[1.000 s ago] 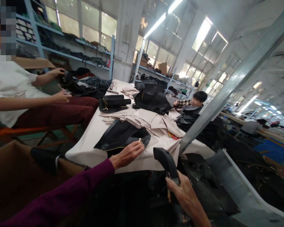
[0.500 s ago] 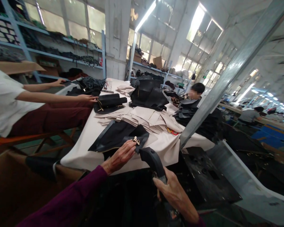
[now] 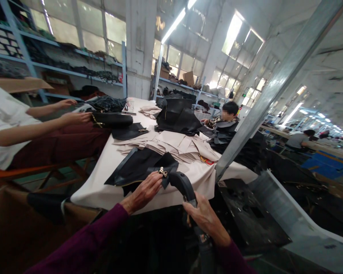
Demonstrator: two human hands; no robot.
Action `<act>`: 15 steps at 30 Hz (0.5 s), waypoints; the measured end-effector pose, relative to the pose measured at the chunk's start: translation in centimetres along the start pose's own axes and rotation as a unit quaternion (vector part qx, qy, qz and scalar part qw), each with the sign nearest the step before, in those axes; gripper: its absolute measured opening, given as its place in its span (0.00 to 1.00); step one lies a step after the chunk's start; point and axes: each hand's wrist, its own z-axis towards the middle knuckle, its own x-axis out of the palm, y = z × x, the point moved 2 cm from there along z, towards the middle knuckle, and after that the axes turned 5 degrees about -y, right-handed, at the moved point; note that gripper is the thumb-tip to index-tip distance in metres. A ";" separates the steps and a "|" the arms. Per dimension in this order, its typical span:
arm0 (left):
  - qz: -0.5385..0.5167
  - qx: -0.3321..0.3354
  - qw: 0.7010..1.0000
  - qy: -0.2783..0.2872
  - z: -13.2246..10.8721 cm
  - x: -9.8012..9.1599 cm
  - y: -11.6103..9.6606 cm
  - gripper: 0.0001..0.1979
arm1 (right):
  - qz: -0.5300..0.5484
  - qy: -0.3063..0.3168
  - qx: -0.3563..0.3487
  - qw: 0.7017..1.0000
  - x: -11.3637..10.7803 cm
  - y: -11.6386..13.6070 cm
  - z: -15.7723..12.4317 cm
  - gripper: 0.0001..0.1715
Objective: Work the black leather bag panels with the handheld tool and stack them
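A black bag panel (image 3: 137, 163) with a gold zipper along its front edge lies on the near side of the white-covered table (image 3: 88, 190). My left hand (image 3: 144, 192) has its fingers closed on the panel's near edge, beside a gold metal fitting (image 3: 162, 172). My right hand (image 3: 204, 213) is wrapped around a curved black strap (image 3: 184, 186). The strap's upper end meets the panel's right corner, close to the fitting; its lower part hangs below my hand. Whether the strap is joined to the panel I cannot tell.
Light paper-like pieces (image 3: 174, 146) lie behind the panel, and a black stack (image 3: 177, 118) beyond them. At left, a co-worker's hands (image 3: 80, 116) hold a black piece. A slanted metal post (image 3: 240, 133) stands right of the table, near a black-topped machine table (image 3: 251, 213).
My right hand and the strap have risen slightly, showing more of the strap below. The co-worker has lifted a rolled black piece leftward off the table. My left hand stays on the panel.
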 end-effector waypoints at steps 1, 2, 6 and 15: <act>0.006 0.003 1.000 -0.005 -0.1 0.0 0.0 0.14 | 0.001 0.002 -0.003 1.000 0.3 -0.1 0.5 0.07; 0.015 0.004 1.000 -0.009 -0.1 0.0 0.0 0.14 | 0.002 -0.001 -0.005 1.000 0.6 -0.1 1.1 0.07; 0.082 -0.054 0.993 -0.062 -0.5 -0.8 -0.2 0.14 | 0.004 -0.023 -0.011 1.000 0.3 -0.3 2.4 0.07; 0.146 -0.185 0.966 -0.106 -1.3 -1.4 0.0 0.14 | -0.024 0.036 -0.011 0.999 -0.5 0.3 -2.5 0.04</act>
